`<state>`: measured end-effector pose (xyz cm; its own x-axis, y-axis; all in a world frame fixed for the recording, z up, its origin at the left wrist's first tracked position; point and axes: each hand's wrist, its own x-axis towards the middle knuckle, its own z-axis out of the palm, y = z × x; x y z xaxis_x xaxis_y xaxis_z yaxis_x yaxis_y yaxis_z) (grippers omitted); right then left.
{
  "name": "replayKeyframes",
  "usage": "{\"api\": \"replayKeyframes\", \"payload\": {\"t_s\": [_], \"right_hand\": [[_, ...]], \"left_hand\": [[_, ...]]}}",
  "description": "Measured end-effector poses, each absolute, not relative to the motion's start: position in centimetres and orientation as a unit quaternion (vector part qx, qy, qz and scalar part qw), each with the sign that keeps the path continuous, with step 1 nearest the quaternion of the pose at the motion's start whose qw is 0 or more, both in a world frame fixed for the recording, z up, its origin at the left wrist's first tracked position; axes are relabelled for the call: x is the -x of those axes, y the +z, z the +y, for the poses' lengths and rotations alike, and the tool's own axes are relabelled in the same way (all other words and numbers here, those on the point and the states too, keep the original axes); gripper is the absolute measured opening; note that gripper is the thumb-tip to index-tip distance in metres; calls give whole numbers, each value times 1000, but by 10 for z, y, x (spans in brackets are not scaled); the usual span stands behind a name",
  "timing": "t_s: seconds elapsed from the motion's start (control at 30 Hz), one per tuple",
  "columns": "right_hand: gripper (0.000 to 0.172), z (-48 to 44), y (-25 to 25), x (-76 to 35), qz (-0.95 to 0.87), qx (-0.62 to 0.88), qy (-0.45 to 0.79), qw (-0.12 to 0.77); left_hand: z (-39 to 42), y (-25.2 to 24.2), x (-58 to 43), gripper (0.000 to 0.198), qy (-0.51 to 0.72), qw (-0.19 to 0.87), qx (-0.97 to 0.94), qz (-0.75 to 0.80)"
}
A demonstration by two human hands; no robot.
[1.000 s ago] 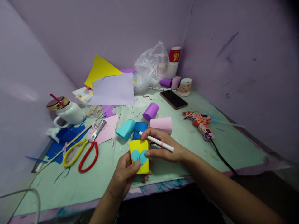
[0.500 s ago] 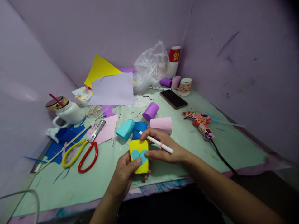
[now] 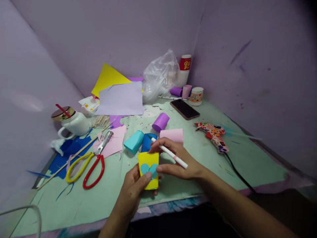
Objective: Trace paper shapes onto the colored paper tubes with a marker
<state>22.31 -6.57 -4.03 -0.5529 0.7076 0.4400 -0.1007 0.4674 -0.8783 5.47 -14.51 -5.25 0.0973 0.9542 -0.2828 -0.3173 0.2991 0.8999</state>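
Note:
My left hand (image 3: 135,190) grips a yellow paper tube (image 3: 150,158), its thumb pressed on two light-blue rounded paper pieces (image 3: 145,168) that lie side by side on the front. My right hand (image 3: 184,158) holds a white marker (image 3: 180,161) between its fingers, pointing up and left. The right thumb is at the right edge of the blue pieces, and its fingertips are by the tube's top edge. Just beyond lie a dark-blue paper tube (image 3: 146,145), a turquoise one (image 3: 133,142), a pink one (image 3: 172,135) and a purple one (image 3: 160,122).
Scissors (image 3: 97,168) with yellow and red handles lie left, beside pink paper (image 3: 117,142) and a long stick (image 3: 79,151). A white mug (image 3: 76,124) stands behind them. On the right are a patterned glue gun (image 3: 213,132) and a phone (image 3: 185,109). Farther back sits a plastic bag (image 3: 158,79).
The whole scene sits slightly lower in the view. My right hand has drawn a little to the right, its thumb moving toward the tube's edge. The left hand keeps its hold.

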Motion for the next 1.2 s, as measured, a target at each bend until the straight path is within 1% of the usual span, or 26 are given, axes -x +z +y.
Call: {"api": "replayKeyframes", "payload": {"t_s": [0.13, 0.2, 0.33, 0.5, 0.57, 0.77, 0.97, 1.07, 1.2], "right_hand": [[31, -68, -33, -228, -698, 248, 447, 502], [27, -69, -29, -231, -656, 247, 470, 536], [27, -69, -27, -228, -611, 207, 542, 538], [13, -73, -42, -215, -575, 242, 540, 565], [10, -74, -48, -213, -578, 246, 527, 573], [17, -74, -50, -210, -573, 199, 507, 612], [24, -75, -50, -211, -613, 218, 466, 599], [22, -74, -52, -211, -614, 222, 443, 614], [17, -71, -53, -210, -653, 227, 375, 617]], "left_hand": [[-145, -52, -55, 36, 472, 653, -334, 489], [-144, -54, -54, 34, 472, 653, -338, 487], [-142, -57, -53, 33, 471, 664, -361, 455], [-141, -61, -51, 30, 471, 671, -375, 433], [-141, -62, -51, 30, 471, 674, -374, 430], [-140, -60, -51, 28, 463, 672, -370, 444], [-142, -60, -51, 28, 465, 667, -367, 452], [-141, -60, -51, 27, 465, 663, -367, 456], [-140, -60, -51, 32, 463, 660, -371, 460]]}}
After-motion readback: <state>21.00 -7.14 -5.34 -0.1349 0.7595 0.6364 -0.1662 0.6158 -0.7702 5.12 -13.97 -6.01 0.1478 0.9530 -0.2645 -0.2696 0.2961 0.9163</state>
